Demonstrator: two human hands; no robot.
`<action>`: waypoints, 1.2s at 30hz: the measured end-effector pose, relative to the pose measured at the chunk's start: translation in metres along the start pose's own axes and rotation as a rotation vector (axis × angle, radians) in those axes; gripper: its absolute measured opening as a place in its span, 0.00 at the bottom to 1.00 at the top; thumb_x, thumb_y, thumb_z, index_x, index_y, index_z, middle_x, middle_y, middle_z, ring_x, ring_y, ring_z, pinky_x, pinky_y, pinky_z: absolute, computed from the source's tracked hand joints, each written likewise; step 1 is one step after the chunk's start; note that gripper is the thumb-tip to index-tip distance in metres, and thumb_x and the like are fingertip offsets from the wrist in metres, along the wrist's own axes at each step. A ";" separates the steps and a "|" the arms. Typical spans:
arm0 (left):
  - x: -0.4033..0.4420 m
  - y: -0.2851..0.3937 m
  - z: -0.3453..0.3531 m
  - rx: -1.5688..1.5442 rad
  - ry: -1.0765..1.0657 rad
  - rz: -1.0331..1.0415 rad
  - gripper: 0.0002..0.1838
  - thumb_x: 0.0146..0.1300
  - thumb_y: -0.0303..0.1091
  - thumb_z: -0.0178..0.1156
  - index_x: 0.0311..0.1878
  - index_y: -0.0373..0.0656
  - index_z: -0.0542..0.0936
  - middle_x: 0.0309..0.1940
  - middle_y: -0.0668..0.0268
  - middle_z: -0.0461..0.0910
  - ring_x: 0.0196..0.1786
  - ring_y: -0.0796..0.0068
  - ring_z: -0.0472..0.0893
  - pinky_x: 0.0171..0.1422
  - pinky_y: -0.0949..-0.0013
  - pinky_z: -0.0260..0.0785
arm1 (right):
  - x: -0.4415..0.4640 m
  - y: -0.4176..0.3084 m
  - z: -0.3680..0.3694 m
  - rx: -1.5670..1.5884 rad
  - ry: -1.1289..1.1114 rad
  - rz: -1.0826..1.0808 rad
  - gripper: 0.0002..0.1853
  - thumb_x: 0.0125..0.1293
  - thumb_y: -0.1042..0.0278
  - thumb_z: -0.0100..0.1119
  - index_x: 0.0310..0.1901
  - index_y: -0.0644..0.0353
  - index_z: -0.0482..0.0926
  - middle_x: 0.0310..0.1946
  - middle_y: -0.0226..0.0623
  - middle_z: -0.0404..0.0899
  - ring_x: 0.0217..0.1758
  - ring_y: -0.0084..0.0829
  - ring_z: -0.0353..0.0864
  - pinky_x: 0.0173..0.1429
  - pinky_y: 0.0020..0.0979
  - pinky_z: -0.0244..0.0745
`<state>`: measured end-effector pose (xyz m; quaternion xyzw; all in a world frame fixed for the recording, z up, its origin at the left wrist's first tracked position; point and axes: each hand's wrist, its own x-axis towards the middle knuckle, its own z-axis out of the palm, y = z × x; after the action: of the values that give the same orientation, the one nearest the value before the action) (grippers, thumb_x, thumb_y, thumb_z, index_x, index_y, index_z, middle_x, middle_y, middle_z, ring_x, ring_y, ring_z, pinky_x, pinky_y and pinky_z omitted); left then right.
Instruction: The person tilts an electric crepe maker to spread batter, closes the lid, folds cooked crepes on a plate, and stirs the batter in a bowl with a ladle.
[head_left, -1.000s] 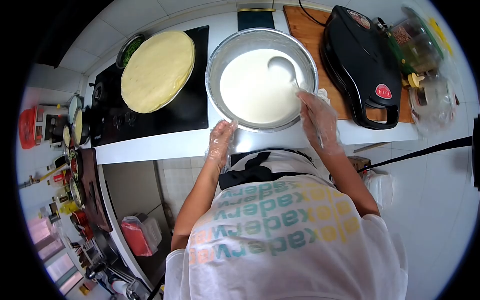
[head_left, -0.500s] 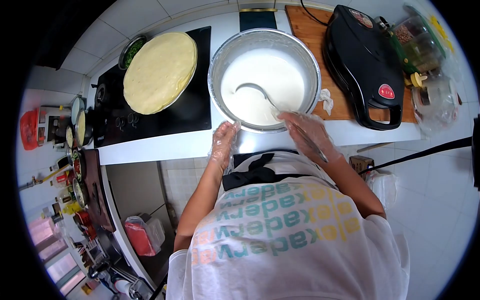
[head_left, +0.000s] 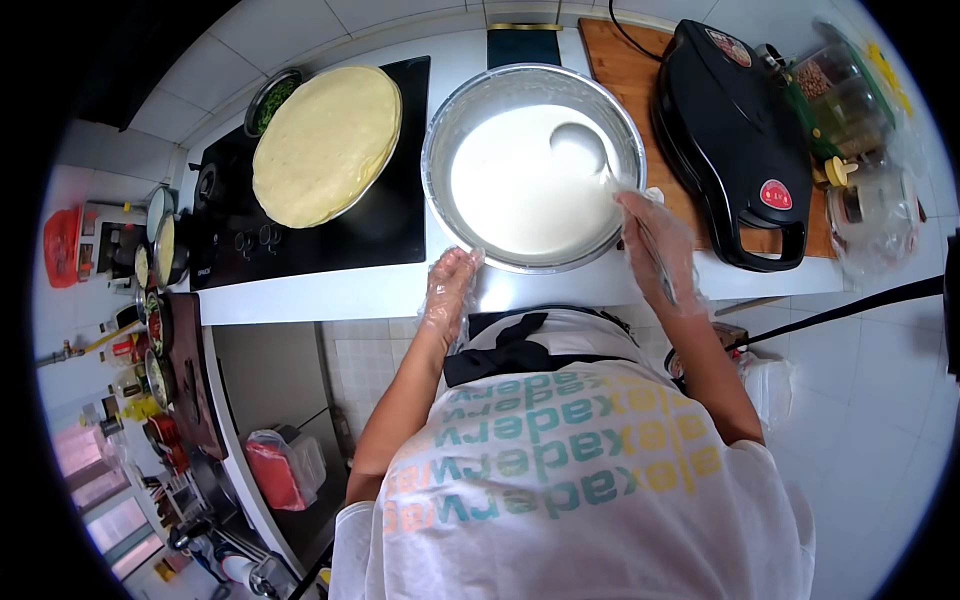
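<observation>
A large metal bowl (head_left: 434,180) holds smooth white batter (head_left: 500,190). My right hand (head_left: 660,245), in a clear plastic glove, is closed around the handle of a metal ladle (head_left: 580,148). The ladle's round head sits in the batter toward the right side of the bowl. My left hand (head_left: 450,290), also gloved, has its fingers closed at the bowl's near left rim. To the left, a broad stack of thin pale-yellow pancakes (head_left: 325,145) rests on a round support, mostly covered by it.
The black glass cooktop (head_left: 400,215) lies under the pancakes, with a bowl of chopped greens (head_left: 270,105) behind them. At right, a closed black electric griddle (head_left: 730,140) stands on a wooden board (head_left: 612,50), beside clear jars and containers (head_left: 845,90). A crumpled white tissue (head_left: 654,195) lies by the bowl.
My right hand has moved right and swung the ladle's head from the left-middle of the batter to its right side. My left hand stays at the rim.
</observation>
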<state>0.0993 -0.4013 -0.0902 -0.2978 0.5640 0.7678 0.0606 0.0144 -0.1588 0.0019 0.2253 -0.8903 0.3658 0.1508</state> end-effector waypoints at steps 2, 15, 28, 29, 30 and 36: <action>0.000 0.001 0.001 -0.006 0.007 -0.003 0.10 0.56 0.37 0.62 0.31 0.47 0.71 0.29 0.76 0.69 0.37 0.82 0.66 0.47 0.78 0.58 | 0.007 0.002 0.016 0.081 0.024 -0.031 0.13 0.53 0.80 0.53 0.42 0.60 0.74 0.24 0.40 0.75 0.26 0.39 0.75 0.32 0.34 0.69; -0.002 0.004 0.002 0.001 -0.001 0.007 0.08 0.57 0.34 0.60 0.26 0.49 0.70 0.25 0.78 0.67 0.31 0.85 0.64 0.39 0.78 0.58 | -0.019 -0.029 0.017 0.205 -0.253 -0.102 0.12 0.55 0.77 0.51 0.43 0.57 0.72 0.30 0.41 0.76 0.31 0.41 0.76 0.35 0.36 0.72; -0.001 0.004 0.001 0.038 0.001 0.010 0.09 0.57 0.36 0.60 0.27 0.49 0.70 0.25 0.78 0.66 0.32 0.85 0.63 0.40 0.78 0.57 | -0.021 -0.005 -0.019 -0.098 -0.086 -0.062 0.14 0.51 0.81 0.54 0.41 0.57 0.74 0.33 0.40 0.78 0.33 0.39 0.78 0.37 0.34 0.72; -0.002 0.004 0.000 0.034 -0.004 0.013 0.09 0.57 0.36 0.60 0.27 0.49 0.70 0.25 0.78 0.66 0.32 0.85 0.63 0.40 0.78 0.57 | -0.017 -0.004 -0.014 -0.069 -0.065 -0.043 0.14 0.51 0.81 0.54 0.41 0.57 0.74 0.33 0.40 0.78 0.33 0.39 0.78 0.37 0.34 0.72; -0.002 0.003 0.000 0.031 -0.009 0.018 0.09 0.57 0.36 0.61 0.27 0.49 0.70 0.25 0.78 0.66 0.33 0.85 0.63 0.41 0.78 0.57 | -0.012 -0.004 -0.008 -0.040 -0.044 -0.023 0.14 0.52 0.81 0.53 0.41 0.57 0.74 0.33 0.40 0.78 0.32 0.39 0.78 0.37 0.34 0.72; 0.001 0.001 -0.003 0.024 0.000 0.007 0.09 0.56 0.36 0.62 0.28 0.48 0.71 0.26 0.77 0.67 0.33 0.84 0.64 0.42 0.78 0.58 | 0.010 -0.011 0.029 0.170 -0.067 0.045 0.12 0.56 0.77 0.51 0.43 0.56 0.73 0.31 0.39 0.77 0.30 0.39 0.78 0.36 0.33 0.72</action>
<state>0.0993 -0.4043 -0.0908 -0.2953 0.5742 0.7611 0.0616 0.0086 -0.1891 -0.0077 0.2296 -0.8654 0.4357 0.0929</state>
